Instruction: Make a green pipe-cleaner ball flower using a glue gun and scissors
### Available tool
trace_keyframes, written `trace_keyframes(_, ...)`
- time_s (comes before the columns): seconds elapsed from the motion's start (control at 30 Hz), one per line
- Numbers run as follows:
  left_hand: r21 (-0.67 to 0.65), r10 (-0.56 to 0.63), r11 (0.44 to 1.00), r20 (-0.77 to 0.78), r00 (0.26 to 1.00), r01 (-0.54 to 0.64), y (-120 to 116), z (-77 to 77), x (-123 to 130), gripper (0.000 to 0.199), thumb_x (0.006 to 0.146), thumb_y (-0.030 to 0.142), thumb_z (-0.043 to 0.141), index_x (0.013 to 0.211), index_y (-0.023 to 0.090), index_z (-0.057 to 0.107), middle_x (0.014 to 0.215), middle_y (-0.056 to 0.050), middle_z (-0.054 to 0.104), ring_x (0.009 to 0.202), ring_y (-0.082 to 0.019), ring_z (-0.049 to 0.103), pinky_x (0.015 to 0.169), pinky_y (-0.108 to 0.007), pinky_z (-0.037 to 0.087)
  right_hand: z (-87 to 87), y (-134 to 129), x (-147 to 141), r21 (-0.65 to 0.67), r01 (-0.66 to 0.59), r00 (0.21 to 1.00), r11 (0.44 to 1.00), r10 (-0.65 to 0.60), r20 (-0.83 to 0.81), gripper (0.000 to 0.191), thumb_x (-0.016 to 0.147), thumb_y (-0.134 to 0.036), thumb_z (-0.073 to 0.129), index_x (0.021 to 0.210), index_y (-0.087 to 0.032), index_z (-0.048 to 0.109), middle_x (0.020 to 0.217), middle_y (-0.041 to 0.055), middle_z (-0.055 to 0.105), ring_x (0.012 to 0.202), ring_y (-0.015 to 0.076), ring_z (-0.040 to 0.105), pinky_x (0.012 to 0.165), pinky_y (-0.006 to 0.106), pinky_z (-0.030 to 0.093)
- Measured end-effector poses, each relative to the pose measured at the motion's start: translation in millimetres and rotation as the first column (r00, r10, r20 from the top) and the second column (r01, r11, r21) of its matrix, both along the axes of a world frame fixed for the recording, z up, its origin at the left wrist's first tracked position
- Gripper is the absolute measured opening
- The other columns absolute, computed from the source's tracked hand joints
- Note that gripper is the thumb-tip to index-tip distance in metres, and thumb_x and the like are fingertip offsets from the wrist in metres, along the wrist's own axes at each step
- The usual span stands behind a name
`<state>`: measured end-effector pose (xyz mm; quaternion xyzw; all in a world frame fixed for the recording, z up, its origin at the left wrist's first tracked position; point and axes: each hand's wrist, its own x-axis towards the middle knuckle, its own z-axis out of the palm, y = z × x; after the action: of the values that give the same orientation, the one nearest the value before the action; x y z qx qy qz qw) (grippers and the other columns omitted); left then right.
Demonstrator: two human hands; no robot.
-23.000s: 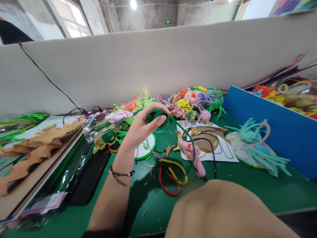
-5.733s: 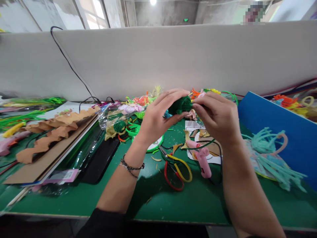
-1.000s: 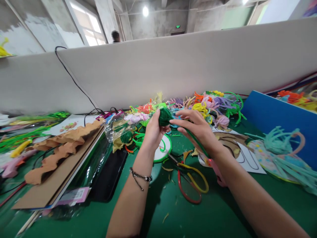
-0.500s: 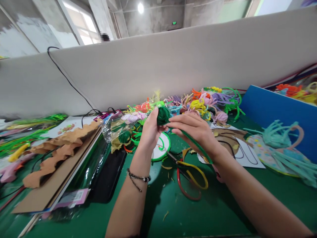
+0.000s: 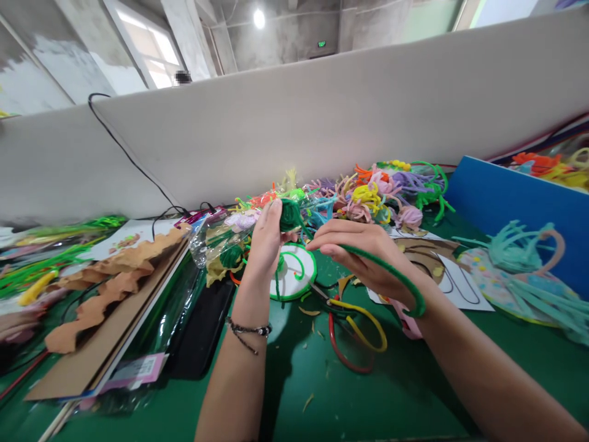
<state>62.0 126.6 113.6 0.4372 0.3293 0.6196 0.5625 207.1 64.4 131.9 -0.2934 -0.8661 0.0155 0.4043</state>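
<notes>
My left hand [image 5: 263,245], with a beaded bracelet at the wrist, grips a round dark green bundle of coiled pipe cleaner [image 5: 289,215]. To its right, my right hand [image 5: 365,248] is closed, fingers pressed together on a green pipe cleaner [image 5: 407,283]. That strand runs from the bundle, and its free end curves over the right wrist. Below the hands lies a white disc [image 5: 301,279] with a green rim and green curls on it. Scissors [image 5: 363,331] with one yellow and one red handle rest on the table, blades toward the disc.
Colourful pipe-cleaner pieces [image 5: 368,193] pile up along the white partition [image 5: 294,129]. On the left are cardboard [image 5: 87,362], brown crinkled paper [image 5: 92,304] and a black flat object [image 5: 200,334]. A blue panel [image 5: 515,215] and turquoise pipe-cleaner piece [image 5: 515,252] stand right.
My left hand has moved left with the bundle, widening the gap between the hands. The strand's tail has swung up into an arc over my right wrist.
</notes>
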Motion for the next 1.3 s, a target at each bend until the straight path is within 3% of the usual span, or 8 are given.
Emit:
trace_keyframes(0.2,0.02,0.039,0.999,-0.068,0.997,-0.038,2.8,0.5,-8.5,0.018,0.079,0.033,0.055,0.068,0.02,0.057,0.053,0.003,0.049,0.042,-0.006,0.043,0.039,-0.017,0.033,0.2,-1.6,-4.0,-0.089,-0.061,0.996,0.994,0.067,0.065,0.029,0.091,-0.028,0.038,0.09,-0.014,0.064,0.086,0.0058,0.064,0.076,0.0108,0.058,0.064,0.022,0.046)
trace_keyframes(0.43,0.044,0.093,0.995,-0.101,0.991,-0.089,6.7,0.3,-15.2,0.016,0.083,0.026,0.047,0.077,0.02,0.061,0.07,-0.001,0.056,0.056,-0.008,0.05,0.044,-0.016,0.039,14.3,-13.9,-2.1,-0.254,-0.153,0.966,0.955,0.199,0.166,0.026,0.09,-0.024,0.041,0.094,-0.015,0.065,0.079,0.0031,0.066,0.07,0.0096,0.059,0.063,0.02,0.046)
trace_keyframes(0.63,0.169,-0.106,0.97,-0.361,0.926,0.177,5.0,-3.7,-22.7,0.017,0.08,0.031,0.053,0.089,0.024,0.066,0.083,-0.002,0.058,0.059,-0.008,0.049,0.044,-0.016,0.038,24.4,-20.2,7.6,-0.415,-0.233,0.908,0.88,0.35,0.232,0.018,0.085,-0.023,0.051,0.093,-0.02,0.067,0.078,0.0006,0.069,0.067,0.0091,0.061,0.061,0.019,0.046)
trace_keyframes(0.8,0.153,-0.215,0.933,-0.489,0.845,0.326,2.7,-2.7,-27.6,0.024,0.076,0.031,0.059,0.098,0.023,0.064,0.083,-0.002,0.057,0.063,-0.01,0.052,0.05,-0.017,0.045,35.2,-26.9,23.9,-0.585,-0.302,0.823,0.753,0.516,0.238,0.027,0.08,-0.026,0.059,0.105,-0.019,0.064,0.08,0.0025,0.071,0.07,0.011,0.064,0.059,0.017,0.047)
trace_keyframes(0.93,0.14,-0.188,0.947,-0.489,0.852,0.29,3.3,-2.0,-26.3,0.023,0.075,0.028,0.06,0.097,0.021,0.064,0.082,-0.003,0.055,0.062,-0.01,0.051,0.048,-0.016,0.046,40.1,-36.7,35.4,-0.611,-0.294,0.815,0.735,0.527,0.241,0.034,0.078,-0.037,0.059,0.105,-0.017,0.065,0.081,0.0054,0.072,0.069,0.011,0.065,0.059,0.016,0.048)
trace_keyframes(1.1,0.141,-0.059,0.98,-0.46,0.886,0.138,9.8,-5.7,-26.1,0.019,0.077,0.028,0.058,0.093,0.02,0.063,0.081,-0.003,0.055,0.056,-0.009,0.051,0.045,-0.019,0.045,40.1,-45.8,43.7,-0.62,-0.346,0.827,0.704,0.541,0.153,0.032,0.08,-0.043,0.053,0.098,-0.02,0.067,0.07,0.0028,0.07,0.066,0.0089,0.065,0.066,0.016,0.049)
trace_keyframes(1.2,0.15,-0.027,0.98,-0.538,0.843,0.127,12.6,-7.8,-27.2,0.023,0.079,0.032,0.053,0.098,0.02,0.06,0.082,-0.003,0.055,0.055,-0.009,0.05,0.047,-0.02,0.046,39.0,-45.2,48.6,-0.665,-0.389,0.795,0.638,0.597,0.107,0.034,0.085,-0.042,0.047,0.099,-0.019,0.067,0.071,0.0036,0.071,0.068,0.0087,0.066,0.066,0.016,0.049)
trace_keyframes(1.3,0.168,-0.018,0.97,-0.671,0.741,0.176,13.1,-8.7,-27.5,0.025,0.081,0.033,0.049,0.101,0.02,0.058,0.087,-0.005,0.056,0.057,-0.009,0.049,0.048,-0.019,0.044,40.5,-42.7,54.2,-0.666,-0.404,0.796,0.627,0.599,0.081,0.037,0.086,-0.044,0.044,0.098,-0.019,0.068,0.071,0.0046,0.071,0.07,0.0095,0.066,0.071,0.018,0.048)
